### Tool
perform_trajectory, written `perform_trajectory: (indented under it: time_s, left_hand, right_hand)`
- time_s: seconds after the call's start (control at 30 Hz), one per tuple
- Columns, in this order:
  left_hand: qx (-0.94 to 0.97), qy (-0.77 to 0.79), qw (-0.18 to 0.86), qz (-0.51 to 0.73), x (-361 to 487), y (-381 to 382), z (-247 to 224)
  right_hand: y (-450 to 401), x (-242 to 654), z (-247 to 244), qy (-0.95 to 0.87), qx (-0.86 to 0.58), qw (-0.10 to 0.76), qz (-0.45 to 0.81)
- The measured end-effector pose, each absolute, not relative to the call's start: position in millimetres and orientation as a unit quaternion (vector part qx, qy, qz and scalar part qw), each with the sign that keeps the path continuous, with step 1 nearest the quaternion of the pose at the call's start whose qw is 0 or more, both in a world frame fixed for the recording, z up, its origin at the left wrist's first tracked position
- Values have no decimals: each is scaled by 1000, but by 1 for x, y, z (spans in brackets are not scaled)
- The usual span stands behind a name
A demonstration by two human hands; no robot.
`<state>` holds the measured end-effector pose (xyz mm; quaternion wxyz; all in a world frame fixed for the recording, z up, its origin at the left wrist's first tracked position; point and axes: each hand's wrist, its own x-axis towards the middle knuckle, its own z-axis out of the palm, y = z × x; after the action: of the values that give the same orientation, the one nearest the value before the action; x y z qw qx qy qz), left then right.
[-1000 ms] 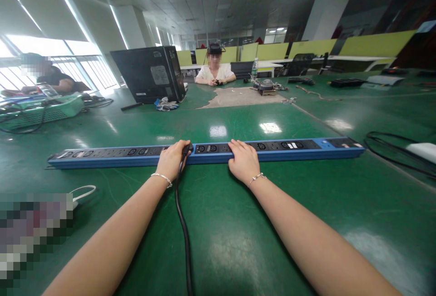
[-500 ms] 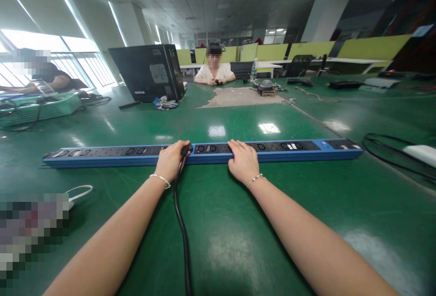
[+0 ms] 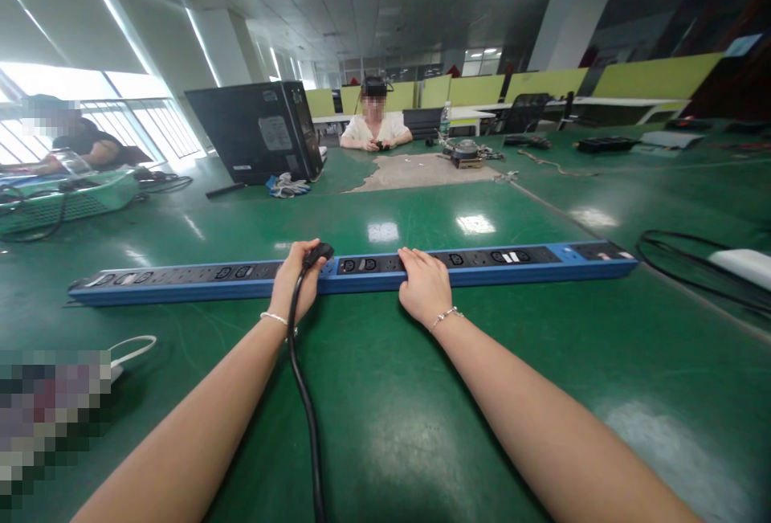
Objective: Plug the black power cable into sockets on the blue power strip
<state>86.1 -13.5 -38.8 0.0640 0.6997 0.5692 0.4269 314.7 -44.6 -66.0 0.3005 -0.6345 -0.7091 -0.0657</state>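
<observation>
A long blue power strip (image 3: 361, 285) with black sockets lies across the green table in front of me. My left hand (image 3: 295, 278) is closed round a black plug (image 3: 318, 254), held just over the strip's middle. From the plug a thick black cable (image 3: 308, 406) runs down past my wrist toward the bottom edge. The plug's contact end and part of my grip are hidden. Right of it, my right hand (image 3: 425, 286) clasps the power strip, fingers over the socket face and thumb at the near side.
A black computer case (image 3: 253, 133) stands at the back left, gloves (image 3: 287, 185) beside it. A green basket (image 3: 72, 206) is at far left, black cables (image 3: 680, 266) at right. A co-worker (image 3: 376, 125) sits opposite; another person (image 3: 84, 137) sits at left.
My left hand has raised and turned the plug off the strip's face, and the cable has swung left. My right hand keeps its place on the strip. The view has shifted slightly.
</observation>
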Motion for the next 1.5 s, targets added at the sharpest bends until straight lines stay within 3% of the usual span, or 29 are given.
perform_trajectory:
  time_s: [0.4,0.87,1.5]
  left_hand:
    - [807,479,93,333,171,-4,-40]
    - [835,498,15,235,184,-3,-33]
    - [860,458,34,224,182,-3,-31]
  right_hand:
    - [-41,319,-66,-709,-629,312,-66]
    - [-41,319,-67,-714,-615,330,-60]
    - [-41,318,-67,-709,-618,334,-59]
